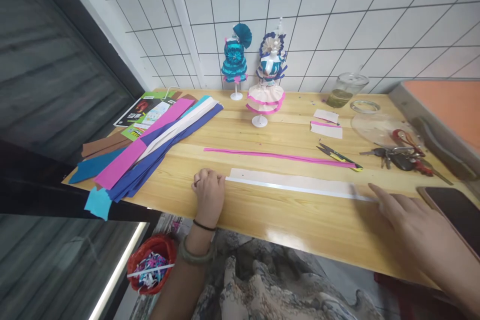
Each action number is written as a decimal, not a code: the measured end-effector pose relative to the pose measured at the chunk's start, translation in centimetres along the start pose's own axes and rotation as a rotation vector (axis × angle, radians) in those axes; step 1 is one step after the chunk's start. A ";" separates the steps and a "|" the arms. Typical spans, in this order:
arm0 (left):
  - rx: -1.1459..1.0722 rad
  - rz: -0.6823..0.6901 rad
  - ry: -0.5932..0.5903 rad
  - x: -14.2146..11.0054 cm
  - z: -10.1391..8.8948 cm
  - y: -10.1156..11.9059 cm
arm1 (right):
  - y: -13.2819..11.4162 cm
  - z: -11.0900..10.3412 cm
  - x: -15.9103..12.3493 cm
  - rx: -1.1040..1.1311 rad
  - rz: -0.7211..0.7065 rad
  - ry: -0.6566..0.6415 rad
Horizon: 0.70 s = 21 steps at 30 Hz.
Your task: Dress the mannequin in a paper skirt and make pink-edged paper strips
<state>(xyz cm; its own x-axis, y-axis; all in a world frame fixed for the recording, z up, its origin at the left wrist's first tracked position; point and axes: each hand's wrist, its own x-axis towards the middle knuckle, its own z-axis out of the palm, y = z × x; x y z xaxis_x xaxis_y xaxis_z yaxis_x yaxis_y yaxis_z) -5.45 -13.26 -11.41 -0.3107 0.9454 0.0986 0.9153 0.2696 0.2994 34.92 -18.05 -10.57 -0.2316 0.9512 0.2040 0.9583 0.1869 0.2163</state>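
A long pale crepe paper strip [285, 179] lies across the wooden table, with a narrow white tape [300, 190] along its near edge. My left hand [209, 195] is closed at the tape's left end, its fingers curled down to the tabletop. Beyond the right end, my right hand [412, 220] hovers with the index finger stretched out; it is slightly blurred, and I see nothing held in it. Behind the pale strip runs a thin pink paper strip [277, 155]. Its right end overlaps yellow-handled thread snips [339, 156].
Two small dress forms, one teal [235, 62] and one pale and pink [266, 95], stand by the wall. Stacked paper strips [161, 147] lie left. Keys [403, 159], a phone [450, 212] and a lidded cup [345, 91] are right. A red bin [135, 260] sits below.
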 end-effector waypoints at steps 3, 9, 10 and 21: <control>-0.016 -0.021 -0.002 -0.2 -0.2 -0.1 | -2.4 -0.6 1.3 0.089 -0.127 -0.031; -0.090 -0.020 -0.025 -0.1 0.1 -0.1 | -10.9 -2.1 5.6 0.478 -0.261 -0.008; -0.098 -0.013 -0.022 -0.1 0.2 -0.1 | -12.2 -2.3 6.2 0.543 -0.280 -0.028; -0.135 0.246 0.051 -0.8 0.6 -0.9 | -20.2 -4.4 12.0 0.859 -0.276 -0.298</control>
<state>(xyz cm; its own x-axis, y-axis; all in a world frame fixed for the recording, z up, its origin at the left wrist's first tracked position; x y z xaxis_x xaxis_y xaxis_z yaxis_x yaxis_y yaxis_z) -5.84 -14.10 -12.34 -0.0990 0.9680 0.2308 0.9233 0.0028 0.3841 12.09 -11.50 -8.33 -0.5299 0.8476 -0.0266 0.6987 0.4186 -0.5802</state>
